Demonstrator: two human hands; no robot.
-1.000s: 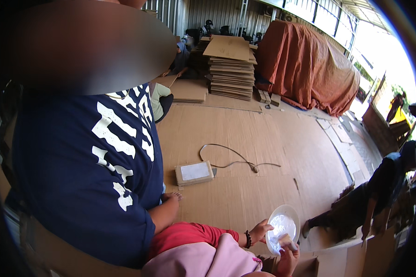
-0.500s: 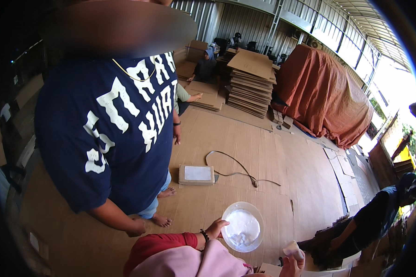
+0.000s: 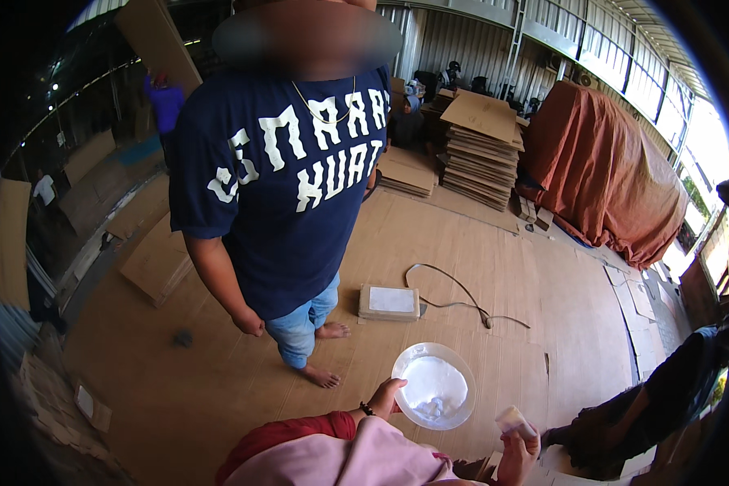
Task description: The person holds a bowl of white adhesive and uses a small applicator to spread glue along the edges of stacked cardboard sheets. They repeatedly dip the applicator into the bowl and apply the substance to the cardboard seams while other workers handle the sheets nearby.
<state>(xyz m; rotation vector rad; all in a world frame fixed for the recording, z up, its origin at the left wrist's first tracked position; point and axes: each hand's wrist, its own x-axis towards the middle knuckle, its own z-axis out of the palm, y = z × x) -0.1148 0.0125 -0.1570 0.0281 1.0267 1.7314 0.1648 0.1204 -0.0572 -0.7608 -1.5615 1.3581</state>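
Observation:
My left hand (image 3: 390, 397), with a dark bead bracelet at the wrist, grips the rim of a round translucent plastic bowl (image 3: 462, 409). Inside it lies a white paste-like substance (image 3: 433, 381) with a lumpy patch near the lower side. To the right of the bowl, and apart from it, my right hand (image 3: 517, 455) holds up a small pale, flat-ended piece (image 3: 513, 420), whose kind I cannot make out. My sleeve is red, and pink cloth covers my front.
A person in a navy shirt (image 3: 292, 178) stands barefoot close in front. On the cardboard-covered floor lie a box with a white top (image 3: 390, 301) and a black cable (image 3: 454, 305). Beyond are stacked cardboard sheets (image 3: 478, 154) and an orange tarp-covered bulk (image 3: 607, 178). Another person (image 3: 648, 397) bends at right.
The view has swung left, so the scene sits further right and more of the left side shows. Both hands keep hold of the bowl and the pale piece.

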